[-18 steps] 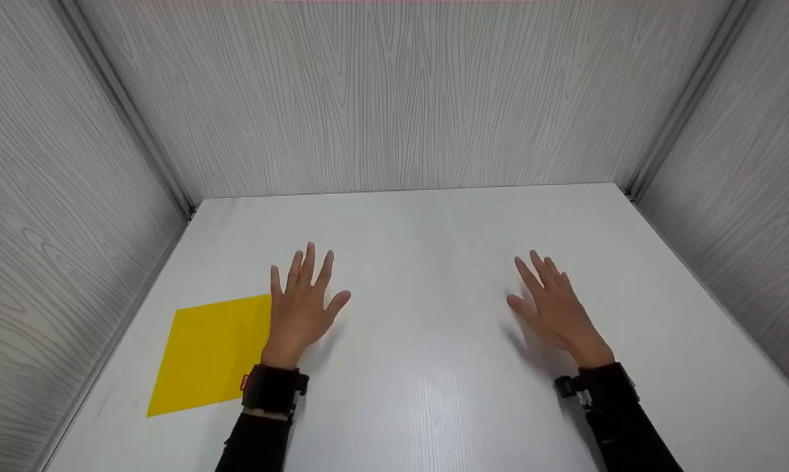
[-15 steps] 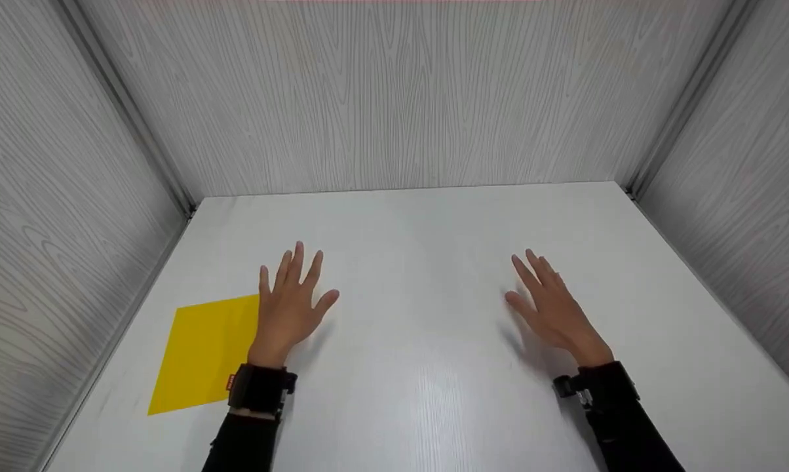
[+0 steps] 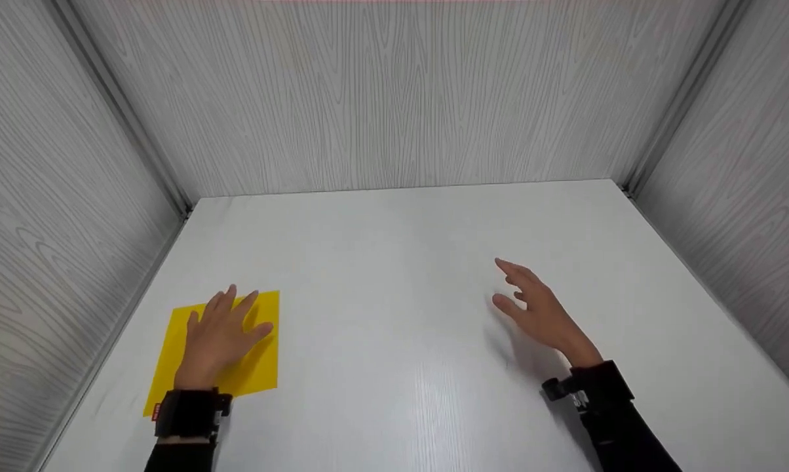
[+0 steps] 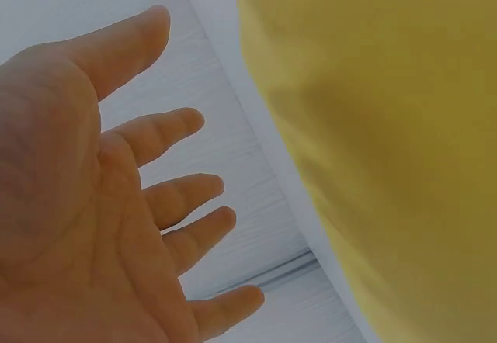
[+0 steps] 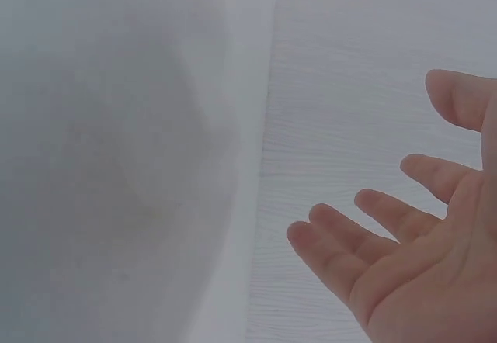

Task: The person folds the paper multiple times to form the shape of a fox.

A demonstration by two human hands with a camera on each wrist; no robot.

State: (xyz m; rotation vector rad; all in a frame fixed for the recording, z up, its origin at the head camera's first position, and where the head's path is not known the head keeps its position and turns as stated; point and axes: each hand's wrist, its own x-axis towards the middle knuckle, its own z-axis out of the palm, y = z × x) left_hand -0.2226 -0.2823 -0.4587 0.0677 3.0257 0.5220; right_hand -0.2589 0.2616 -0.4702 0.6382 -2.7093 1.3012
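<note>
A flat yellow sheet (image 3: 267,367) lies on the left of the white table, its middle covered by my left hand (image 3: 217,337) in the head view. That hand hovers over the sheet, fingers spread and holding nothing; its shadow falls on the yellow. In the left wrist view the palm (image 4: 70,188) faces the camera, with the sheet (image 4: 404,126) off to the right. Over the right part of the table is my right hand (image 3: 538,311), turned partly sideways with fingers relaxed. Nothing lies in its palm (image 5: 435,281) in the right wrist view.
The white table (image 3: 394,275) is enclosed by a pale wood-grain back wall (image 3: 394,98), a left wall (image 3: 54,216) and a right wall (image 3: 742,183). Black bands (image 3: 188,413) with small cameras sit on both wrists.
My left hand has moved left and nearer to me, from the sheet's right edge to over its middle. My right hand has turned sideways, its fingers bending a little.
</note>
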